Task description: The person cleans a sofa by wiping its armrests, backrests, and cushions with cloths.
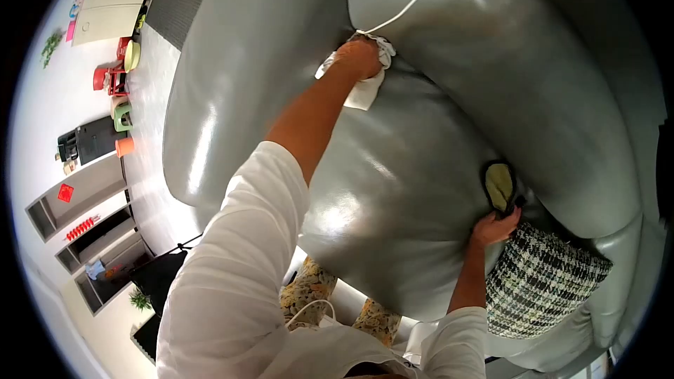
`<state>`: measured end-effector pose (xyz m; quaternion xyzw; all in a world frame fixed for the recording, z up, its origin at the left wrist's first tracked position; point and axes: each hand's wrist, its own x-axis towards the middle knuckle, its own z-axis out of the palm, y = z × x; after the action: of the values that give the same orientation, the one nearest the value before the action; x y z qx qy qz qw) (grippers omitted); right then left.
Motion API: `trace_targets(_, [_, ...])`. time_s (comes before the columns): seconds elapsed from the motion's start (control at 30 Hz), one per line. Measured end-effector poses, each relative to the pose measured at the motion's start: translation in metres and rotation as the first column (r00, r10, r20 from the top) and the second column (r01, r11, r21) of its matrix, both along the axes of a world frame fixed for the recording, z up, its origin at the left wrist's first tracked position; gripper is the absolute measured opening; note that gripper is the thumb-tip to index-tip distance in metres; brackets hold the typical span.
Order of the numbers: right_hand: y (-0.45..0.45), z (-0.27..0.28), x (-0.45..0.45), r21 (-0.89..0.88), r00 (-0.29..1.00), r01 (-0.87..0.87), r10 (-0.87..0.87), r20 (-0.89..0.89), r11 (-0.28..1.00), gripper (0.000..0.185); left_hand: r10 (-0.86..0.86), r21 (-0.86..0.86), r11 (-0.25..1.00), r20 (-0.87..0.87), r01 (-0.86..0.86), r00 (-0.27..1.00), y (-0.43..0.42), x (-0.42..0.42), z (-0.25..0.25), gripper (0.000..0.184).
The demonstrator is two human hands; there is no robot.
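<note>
Left hand [359, 57] is reaching to the far left corner of the grey sofa seat [393, 189], fingers bunched around a white cloth [360, 95] — part of it sticks out over the seat. That's right where the left armrest [239, 63] and the backrest [512, 77] come together at the seat's corner. A white cord [414, 0] runs from that same corner up over the backrest behind the seat; can't tell if the fingers have hold of it too, the hand and cloth cover that end.

Right hand [497, 227] is at the right side of the seat, close to the backrest. Its fingers are closed on the near end of a dark-rimmed olive pad [499, 186] — honestly can't tell what the thing is. The pad sits by the seat's back edge, olive face showing. Just beside that hand, at the seat's right end, there's a black-and-white checked pillow [544, 284]. Patterned trousers [309, 291] show at the seat's front edge.
</note>
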<state>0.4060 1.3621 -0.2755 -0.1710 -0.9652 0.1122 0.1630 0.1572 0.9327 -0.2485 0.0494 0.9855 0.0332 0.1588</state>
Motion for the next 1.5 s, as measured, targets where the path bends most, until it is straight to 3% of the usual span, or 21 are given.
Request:
trace_targets(0.1, [0.001,0.002,-0.001,-0.015,1.0,0.004,-0.003,0.019,1.0,0.067,0.091,-0.04,0.995,0.038,-0.089,0.995,-0.002,0.003,0.01,0.037])
trace_targets(0.13, [0.001,0.004,-0.001,-0.006,0.999,0.016,-0.016,0.044,1.0,0.064,0.098,-0.034,0.995,0.24,-0.092,0.966,-0.009,0.012,0.011,0.035])
trace_targets(0.17, [0.0,0.005,-0.001,0.001,0.997,0.029,-0.029,0.07,1.0,0.062,0.074,-0.009,0.997,0.174,-0.073,0.982,-0.016,0.031,0.017,0.033])
trace_targets(0.2, [-0.001,0.006,0.0,0.008,0.994,0.044,-0.045,0.098,0.999,0.06,0.048,0.012,0.999,0.109,-0.05,0.993,-0.027,0.056,0.025,0.032])
trace_targets(0.23, [-0.002,0.008,0.001,-0.002,0.993,0.042,-0.042,0.112,0.999,0.057,-0.153,-0.099,0.982,0.093,0.162,0.984,-0.048,0.085,0.016,0.035])
trace_targets(0.47, [0.004,0.005,0.003,-0.06,0.989,0.032,-0.023,0.145,0.998,0.055,0.447,-0.032,0.888,0.294,-0.458,0.845,-0.108,0.322,0.056,0.042])
trace_targets(0.57, [0.0,0.016,0.0,-0.047,0.986,0.048,-0.039,0.162,0.998,0.054,0.275,-0.232,0.953,0.392,-0.195,0.878,-0.13,0.419,0.068,0.044])
trace_targets(0.6, [-0.001,0.019,-0.001,-0.063,0.987,0.05,-0.039,0.157,0.997,0.053,0.385,-0.266,0.923,0.599,-0.28,0.702,-0.142,0.437,0.073,0.046])
trace_targets(0.67, [0.002,0.006,0.0,-0.031,0.998,0.014,-0.012,0.062,0.999,0.053,0.574,-0.334,0.805,0.649,-0.49,0.5,-0.157,0.47,0.091,0.049])
trace_targets(0.77, [0.006,-0.003,0.001,-0.031,0.999,0.022,-0.021,0.035,0.999,0.052,0.763,-0.077,0.623,0.278,-0.779,0.583,-0.111,0.432,0.132,0.051])
trace_targets(0.83, [0.0,0.003,0.002,-0.004,0.993,0.048,-0.047,0.111,0.999,0.051,0.784,0.027,0.586,0.235,-0.81,0.575,-0.083,0.363,0.139,0.037])
trace_targets(0.87, [0.003,0.002,0.001,-0.019,0.992,0.046,-0.043,0.117,0.999,0.051,0.715,0.396,0.611,0.095,-0.685,0.693,-0.075,0.336,0.116,0.03])
trace_targets(0.93, [0.001,0.013,-0.003,-0.089,0.994,0.025,-0.015,0.108,0.996,0.05,0.681,0.376,0.613,0.195,-0.695,0.706,-0.02,0.241,0.098,0.047])
trace_targets(0.97, [-0.004,0.022,-0.006,-0.171,0.992,0.04,-0.019,0.125,0.985,0.05,0.545,0.206,0.829,-0.09,-0.52,0.834,0.019,0.2,0.083,0.046])
trace_targets(1.03, [-0.009,0.038,-0.01,-0.293,0.983,0.102,-0.05,0.179,0.951,0.053,0.263,0.208,0.956,-0.283,-0.208,0.922,0.074,0.134,0.044,0.045])
trace_targets(1.07, [-0.011,0.044,-0.011,-0.324,0.982,0.089,-0.028,0.188,0.942,0.053,0.238,0.311,0.937,-0.224,-0.162,0.945,0.117,0.109,0.053,0.04])
trace_targets(1.1, [-0.012,0.048,-0.015,-0.346,0.98,0.084,-0.014,0.198,0.935,0.053,0.202,0.423,0.899,-0.162,-0.117,0.966,0.165,0.099,0.057,0.035])
trace_targets(1.17, [-0.003,0.049,-0.011,-0.351,0.987,-0.051,0.1,0.124,0.935,0.052,-0.155,0.367,0.886,-0.341,0.284,0.927,0.257,0.126,0.039,0.027])
trace_targets(1.3, [0.011,0.072,0.01,-0.462,0.93,-0.198,0.315,0.191,0.865,0.055,-0.177,0.244,0.923,-0.421,0.299,0.89,0.316,0.213,0.053,0.036])
trace_targets(1.43, [0.015,0.103,0.087,-0.386,0.842,-0.303,0.435,0.32,0.871,0.06,-0.386,0.265,0.857,-0.238,0.442,0.891,0.277,0.297,0.091,0.031])
trace_targets(1.5, [0.009,0.113,0.14,-0.37,0.815,-0.274,0.419,0.401,0.888,0.063,-0.443,0.353,0.851,0.085,0.389,0.892,0.26,0.358,0.107,0.042])
